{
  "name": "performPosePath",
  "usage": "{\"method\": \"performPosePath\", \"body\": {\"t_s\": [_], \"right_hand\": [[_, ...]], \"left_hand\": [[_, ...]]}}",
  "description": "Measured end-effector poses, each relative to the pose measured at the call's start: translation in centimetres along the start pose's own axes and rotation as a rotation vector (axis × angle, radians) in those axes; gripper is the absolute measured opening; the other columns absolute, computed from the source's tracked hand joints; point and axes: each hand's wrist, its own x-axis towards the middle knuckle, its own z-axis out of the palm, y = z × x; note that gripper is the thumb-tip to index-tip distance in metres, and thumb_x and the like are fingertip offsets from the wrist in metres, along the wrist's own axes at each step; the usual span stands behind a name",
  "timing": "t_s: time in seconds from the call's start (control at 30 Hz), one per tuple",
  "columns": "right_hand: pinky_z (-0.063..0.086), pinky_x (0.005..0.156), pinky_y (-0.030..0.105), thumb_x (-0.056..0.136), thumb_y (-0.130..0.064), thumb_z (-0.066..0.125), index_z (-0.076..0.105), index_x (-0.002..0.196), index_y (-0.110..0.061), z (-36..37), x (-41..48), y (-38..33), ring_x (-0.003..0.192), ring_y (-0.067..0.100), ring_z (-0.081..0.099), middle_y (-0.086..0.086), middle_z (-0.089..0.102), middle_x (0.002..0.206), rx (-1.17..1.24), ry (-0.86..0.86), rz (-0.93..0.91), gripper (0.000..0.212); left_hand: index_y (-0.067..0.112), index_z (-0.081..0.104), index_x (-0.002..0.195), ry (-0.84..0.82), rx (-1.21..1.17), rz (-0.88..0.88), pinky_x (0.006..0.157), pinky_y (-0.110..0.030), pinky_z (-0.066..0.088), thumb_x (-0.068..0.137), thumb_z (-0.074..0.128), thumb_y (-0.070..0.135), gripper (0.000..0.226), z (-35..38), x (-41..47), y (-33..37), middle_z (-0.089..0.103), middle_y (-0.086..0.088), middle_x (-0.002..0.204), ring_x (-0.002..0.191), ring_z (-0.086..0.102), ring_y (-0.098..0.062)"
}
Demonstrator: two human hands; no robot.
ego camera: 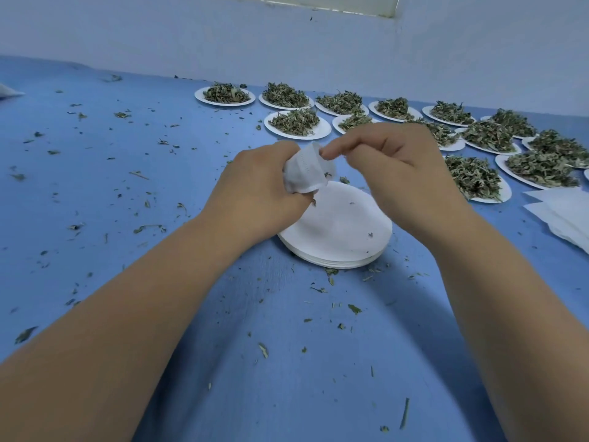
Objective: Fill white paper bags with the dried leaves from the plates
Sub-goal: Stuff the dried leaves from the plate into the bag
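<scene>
Bag point(304, 170), small, white and crumpled, is held in the air between both hands, just above a plate stack point(344, 232) near the middle of the tabletop point(127, 186). The left hand point(255, 193) grips the bag's lower part, its fingers point(306, 196) curled round it and mostly hidden beneath the paper. The right hand point(392, 167) pinches the bag's upper edge from the other side, thumb and fingertips closed on the rim, the remaining digits bent loosely behind. What lies inside the bag cannot be told. The top plate of the stack carries only a few green crumbs. Behind the hands, plates point(318, 134) heaped with dried leaves point(294, 121) stand in rows that run from the centre to the right edge, the far row close to the wall point(287, 43). Flat white sheets point(561, 212) lie at the right edge, just beside the nearest heaped plate. Leaf scraps point(353, 309) are scattered across the blue tabletop, thickest to the left and in front of the stack
</scene>
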Motion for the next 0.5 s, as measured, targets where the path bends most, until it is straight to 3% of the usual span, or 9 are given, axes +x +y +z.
{"method": "performPosePath", "body": {"t_s": [0.03, 0.1, 0.13, 0.23, 0.27, 0.3, 0.33, 0.4, 0.5], "right_hand": [[0.040, 0.046, 0.019, 0.089, -0.008, 0.047, 0.079, 0.088, -0.013, 0.1, -0.1, -0.2, 0.056, 0.006, 0.060, -0.015, 0.066, 0.060, -0.027, -0.030, -0.005, 0.032], [0.047, 0.067, 0.044, 0.082, -0.020, 0.040, 0.072, 0.092, -0.001, 0.7, -0.4, -0.5, 0.078, 0.032, 0.059, 0.021, 0.066, 0.088, -0.192, -0.185, -0.039, 0.038], [0.047, 0.069, 0.045, 0.081, -0.022, 0.038, 0.070, 0.094, 0.002, 0.9, -0.4, -0.5, 0.079, 0.033, 0.055, 0.025, 0.064, 0.094, -0.240, -0.230, -0.062, 0.042], [0.035, 0.047, 0.027, 0.082, -0.018, 0.041, 0.079, 0.096, -0.021, 0.6, -0.1, -0.3, 0.048, 0.011, 0.036, 0.010, 0.074, 0.088, -0.019, -0.138, 0.025, 0.040], [0.030, 0.044, 0.023, 0.082, -0.017, 0.042, 0.079, 0.097, -0.024, 0.4, -0.1, -0.3, 0.044, 0.008, 0.030, 0.003, 0.071, 0.072, 0.048, -0.113, 0.054, 0.040], [0.026, 0.043, 0.022, 0.082, -0.017, 0.043, 0.079, 0.097, -0.020, 0.4, -0.2, -0.2, 0.043, 0.006, 0.026, -0.007, 0.057, 0.055, 0.045, -0.140, 0.058, 0.039], [0.025, 0.043, 0.021, 0.083, -0.019, 0.043, 0.077, 0.096, -0.012, 0.5, -0.2, -0.1, 0.043, 0.006, 0.026, -0.013, 0.041, 0.048, -0.009, -0.202, 0.041, 0.036], [0.025, 0.045, 0.018, 0.088, -0.018, 0.045, 0.071, 0.094, 0.000, 1.1, -0.3, -0.4, 0.045, 0.006, 0.030, -0.012, 0.032, 0.048, -0.096, -0.293, 0.007, 0.032], [0.029, 0.044, 0.006, 0.089, -0.009, 0.048, 0.078, 0.093, -0.008, 1.4, 1.4, -1.6, 0.042, -0.001, 0.046, -0.020, 0.053, 0.046, 0.064, -0.116, 0.021, 0.031]], "left_hand": [[0.037, 0.052, 0.078, 0.011, -0.022, -0.016, 0.057, -0.025, 0.045, 0.076, 0.071, 0.044, 0.021, -0.1, 0.0, 0.0, 0.060, 0.018, 0.072, 0.073, 0.057, 0.000], [0.036, 0.056, 0.080, 0.027, -0.069, -0.024, 0.057, -0.020, 0.045, 0.075, 0.071, 0.040, 0.016, -0.1, 0.1, 0.0, 0.062, 0.019, 0.072, 0.073, 0.057, 0.003], [0.033, 0.059, 0.083, 0.027, -0.067, -0.015, 0.059, -0.023, 0.048, 0.074, 0.070, 0.039, 0.016, 0.0, 0.1, 0.0, 0.063, 0.017, 0.074, 0.072, 0.058, 0.000], [0.032, 0.057, 0.084, 0.041, -0.024, 0.001, 0.058, -0.026, 0.047, 0.073, 0.068, 0.045, 0.021, 0.0, 0.0, 0.1, 0.061, 0.014, 0.073, 0.072, 0.057, 0.000], [0.032, 0.056, 0.084, 0.051, -0.028, -0.004, 0.057, -0.024, 0.045, 0.072, 0.067, 0.047, 0.021, 0.0, 0.1, 0.0, 0.061, 0.015, 0.072, 0.072, 0.056, 0.001], [0.032, 0.056, 0.083, 0.059, -0.034, -0.011, 0.057, -0.025, 0.045, 0.072, 0.066, 0.047, 0.022, -0.1, 0.1, 0.0, 0.061, 0.014, 0.072, 0.073, 0.056, 0.001], [0.031, 0.056, 0.082, 0.057, -0.033, -0.014, 0.057, -0.026, 0.045, 0.072, 0.066, 0.047, 0.022, -0.1, 0.1, 0.0, 0.061, 0.013, 0.072, 0.073, 0.057, -0.001], [0.032, 0.052, 0.077, 0.032, -0.017, -0.011, 0.056, -0.027, 0.045, 0.073, 0.067, 0.043, 0.019, 0.0, 0.1, 0.1, 0.060, 0.012, 0.071, 0.071, 0.057, -0.004], [0.035, 0.053, 0.077, 0.053, -0.054, -0.054, 0.052, -0.020, 0.041, 0.077, 0.068, 0.040, 0.015, -0.7, 0.5, -0.1, 0.061, 0.014, 0.074, 0.075, 0.057, -0.001]]}}
